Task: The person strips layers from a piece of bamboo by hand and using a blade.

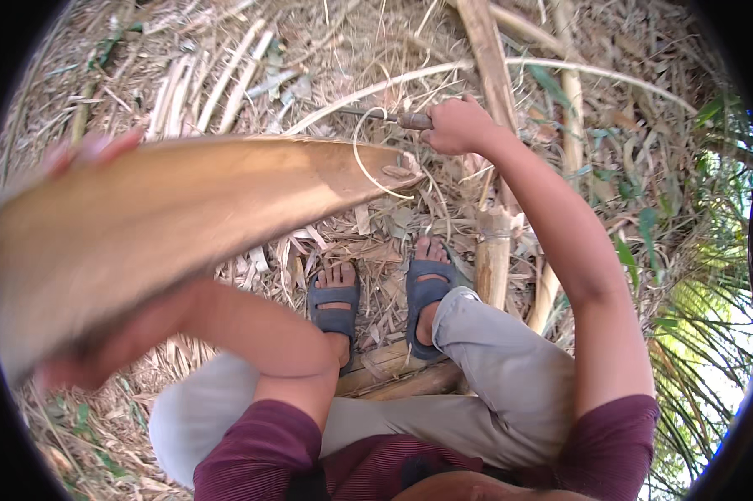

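My left hand (pixel 80 363), blurred by motion, grips a broad tan piece of split bamboo (pixel 201 196) from underneath. Blurred fingers curl over its far edge. The piece slants across the left side, its smooth hollow face up and its narrower end to the right. In my right hand (pixel 460 125) is a knife (pixel 416 121), closed round its wooden handle. Its thin dark blade points left, just beyond the narrow end of the bamboo. A thin pale curled strip (pixel 361 154) loops over that end, near the blade.
Several pale split strips (pixel 214 88) lie at the far left. Dry leaves and shavings cover the ground. Bamboo poles (pixel 493 259) lie right of my sandalled feet (pixel 335 305), others beneath me. A long pale strip (pixel 602 68) arcs across the back. Green foliage (pixel 685 351) stands right.
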`<move>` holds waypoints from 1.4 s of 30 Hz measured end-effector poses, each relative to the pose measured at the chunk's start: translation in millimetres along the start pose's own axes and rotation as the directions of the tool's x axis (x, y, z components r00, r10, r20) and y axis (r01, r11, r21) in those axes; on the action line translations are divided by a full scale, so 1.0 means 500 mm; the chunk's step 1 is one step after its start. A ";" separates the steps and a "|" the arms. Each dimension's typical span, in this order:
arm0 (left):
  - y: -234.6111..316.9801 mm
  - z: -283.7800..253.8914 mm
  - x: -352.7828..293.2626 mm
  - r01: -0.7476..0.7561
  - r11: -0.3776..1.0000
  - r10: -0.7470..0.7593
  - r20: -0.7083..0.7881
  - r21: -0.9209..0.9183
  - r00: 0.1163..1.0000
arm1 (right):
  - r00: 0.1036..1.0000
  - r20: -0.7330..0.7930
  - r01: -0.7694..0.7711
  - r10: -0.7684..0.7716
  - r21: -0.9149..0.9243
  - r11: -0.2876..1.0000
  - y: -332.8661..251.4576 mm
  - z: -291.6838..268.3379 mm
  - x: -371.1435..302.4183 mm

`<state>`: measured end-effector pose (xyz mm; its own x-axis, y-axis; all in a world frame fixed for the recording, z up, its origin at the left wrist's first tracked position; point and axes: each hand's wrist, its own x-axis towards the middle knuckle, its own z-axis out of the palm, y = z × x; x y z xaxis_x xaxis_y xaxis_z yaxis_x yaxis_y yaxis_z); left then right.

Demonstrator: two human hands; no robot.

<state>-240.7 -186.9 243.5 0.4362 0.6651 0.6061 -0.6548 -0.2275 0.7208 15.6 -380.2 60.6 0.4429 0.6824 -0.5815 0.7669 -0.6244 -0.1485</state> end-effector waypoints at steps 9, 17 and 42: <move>-0.050 0.200 0.000 0.102 0.994 -0.107 -0.127 -0.045 0.986 | 0.923 -0.209 -0.108 0.324 0.667 0.737 0.013 -0.216 -0.398; 0.019 0.292 0.004 -0.033 0.960 0.033 0.007 0.279 0.999 | 0.649 -0.651 0.652 0.394 0.743 0.154 -0.167 -0.205 -0.686; 0.086 0.202 0.134 0.084 0.970 -0.233 0.764 0.229 0.602 | 0.393 -0.744 0.664 0.540 0.636 0.393 -0.495 -0.113 -0.726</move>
<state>-177.2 -223.8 348.9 0.8864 -0.0904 0.4540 -0.4569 -0.3281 0.8268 -308.7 -451.7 353.6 0.9339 0.2137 0.2866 0.3003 -0.0336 -0.9533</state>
